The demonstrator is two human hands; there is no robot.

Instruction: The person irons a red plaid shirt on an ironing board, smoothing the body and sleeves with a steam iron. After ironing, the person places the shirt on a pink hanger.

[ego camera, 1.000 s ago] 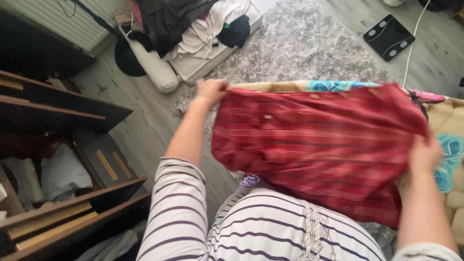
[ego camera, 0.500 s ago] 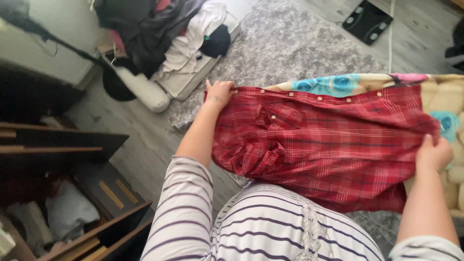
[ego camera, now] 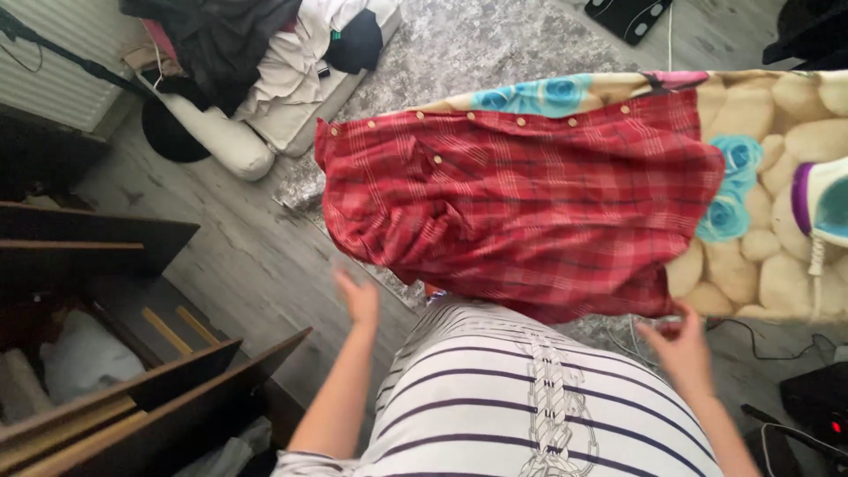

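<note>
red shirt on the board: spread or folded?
Spread. The shirt lies open across the board, button edge along the far side; both hands are off it.

A red plaid cotton shirt [ego camera: 530, 203] with thin white lines and pale round buttons fills the middle of the frame. Under it, at the upper right, lies a beige padded cover [ego camera: 777, 132] printed with turquoise roses and a touch of pink. A white-and-purple iron [ego camera: 826, 208] sits at the right edge. At the bottom, a white knit top [ego camera: 530, 397] carries dark purple stripes. A mottled grey rug [ego camera: 495, 44] shows at the top, grey wood-look flooring [ego camera: 230, 247] at the left, dark brown wooden drawers [ego camera: 97, 247] beside it.
</note>
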